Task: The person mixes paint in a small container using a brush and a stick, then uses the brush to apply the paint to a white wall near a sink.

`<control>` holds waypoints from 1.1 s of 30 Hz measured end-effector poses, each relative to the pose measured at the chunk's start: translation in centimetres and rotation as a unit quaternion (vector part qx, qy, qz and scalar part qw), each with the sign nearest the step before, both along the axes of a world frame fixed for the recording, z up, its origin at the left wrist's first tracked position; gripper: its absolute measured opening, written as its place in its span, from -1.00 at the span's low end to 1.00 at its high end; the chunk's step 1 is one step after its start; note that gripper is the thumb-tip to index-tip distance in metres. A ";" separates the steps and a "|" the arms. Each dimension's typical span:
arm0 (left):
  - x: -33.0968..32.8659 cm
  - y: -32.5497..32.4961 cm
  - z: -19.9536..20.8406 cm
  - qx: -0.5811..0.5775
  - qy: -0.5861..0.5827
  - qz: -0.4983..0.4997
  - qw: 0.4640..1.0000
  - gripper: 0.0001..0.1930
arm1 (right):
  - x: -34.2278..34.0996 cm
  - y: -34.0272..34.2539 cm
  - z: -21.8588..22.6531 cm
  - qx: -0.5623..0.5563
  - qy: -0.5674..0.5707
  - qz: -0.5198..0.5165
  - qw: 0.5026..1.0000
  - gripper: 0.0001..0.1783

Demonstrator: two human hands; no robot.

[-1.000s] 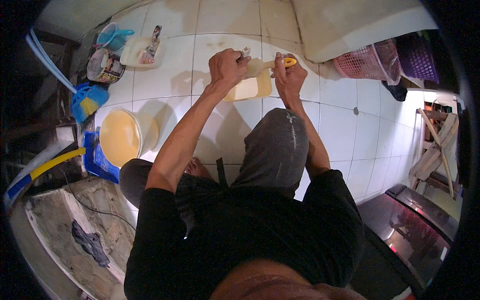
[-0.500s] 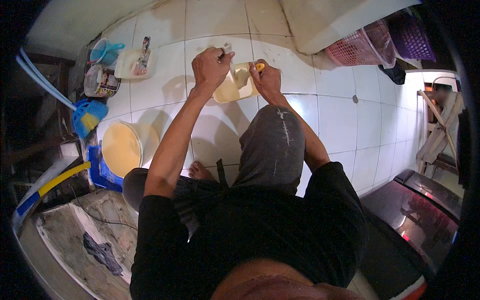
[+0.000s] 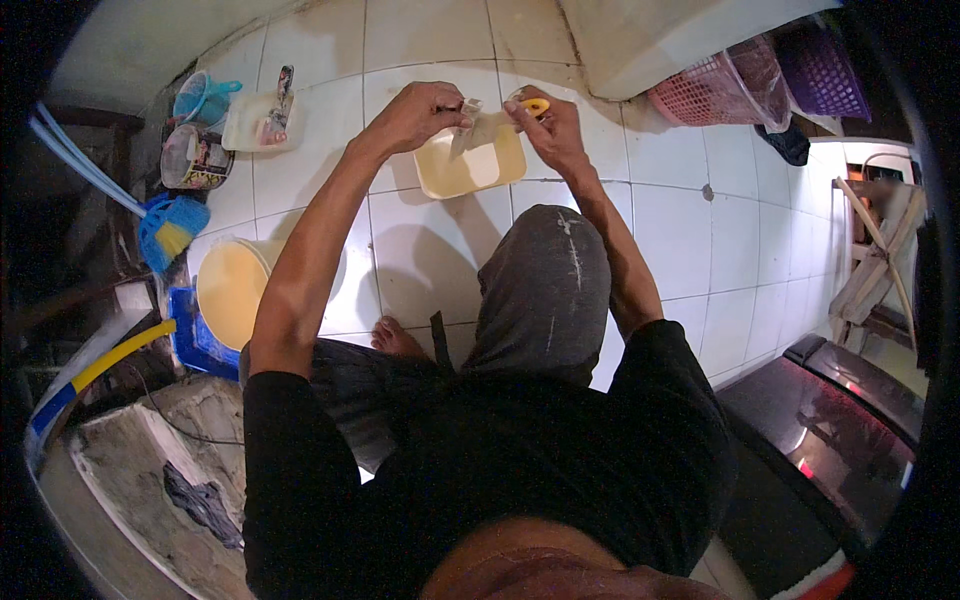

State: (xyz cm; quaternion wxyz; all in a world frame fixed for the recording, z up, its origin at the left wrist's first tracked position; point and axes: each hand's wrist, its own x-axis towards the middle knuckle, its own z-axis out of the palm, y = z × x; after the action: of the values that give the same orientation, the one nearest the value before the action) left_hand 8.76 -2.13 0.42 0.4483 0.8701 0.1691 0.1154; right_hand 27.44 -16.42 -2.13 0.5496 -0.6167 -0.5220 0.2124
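Note:
A cream rectangular tub (image 3: 432, 185) stands on the tiles in front of me, pale material showing inside. My left hand (image 3: 420, 117) is closed at its upper left on a flat, pale-smeared scraper (image 3: 471, 107). At the upper right of the tub, my right hand (image 3: 552, 130) is closed around a putty knife with a yellow handle (image 3: 536, 105). Its greyish blade points left over the tub, close to the left-hand scraper. Fingers cover much of both tools, and I cannot tell whether the blades touch.
A large bucket of cream liquid (image 3: 228, 295) stands by my left arm, beside a blue crate (image 3: 185, 335) and a blue broom (image 3: 175, 230). Farther left are a turquoise dipper (image 3: 204, 100), a clear tub (image 3: 183, 158) and a white tray (image 3: 243, 125). Pink (image 3: 692, 95) and purple baskets (image 3: 825, 75) sit far right.
My left hand has shifted slightly left and up, with its forearm swung outward. My right hand has moved a little right and up, so more of the tub's inside shows.

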 end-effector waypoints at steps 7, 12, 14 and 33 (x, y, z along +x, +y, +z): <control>-0.6 0.5 0.2 0.004 0.003 0.036 0.999 -0.73 | -0.8 -0.9 -2.9 -0.151 -0.098 0.041 0.983 -0.66; -2.7 1.6 1.5 0.030 0.023 0.105 0.994 -0.73 | -1.6 -1.2 -3.4 -0.176 -0.153 0.002 0.972 -0.67; -3.7 2.1 1.9 0.038 -0.050 0.150 0.987 -0.73 | -1.2 -1.8 -5.0 -0.138 -0.156 -0.026 0.978 -0.67; -27.8 15.7 0.3 0.530 -0.013 0.379 0.759 -0.85 | -2.1 -4.0 -4.3 -0.087 0.120 -0.123 0.981 -0.70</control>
State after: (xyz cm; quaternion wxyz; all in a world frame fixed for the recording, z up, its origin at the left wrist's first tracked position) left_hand -19.03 13.59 0.73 -0.1624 0.8321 0.3913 0.3579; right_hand 25.29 -20.38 -6.46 0.5744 -0.6916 -0.3523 0.2601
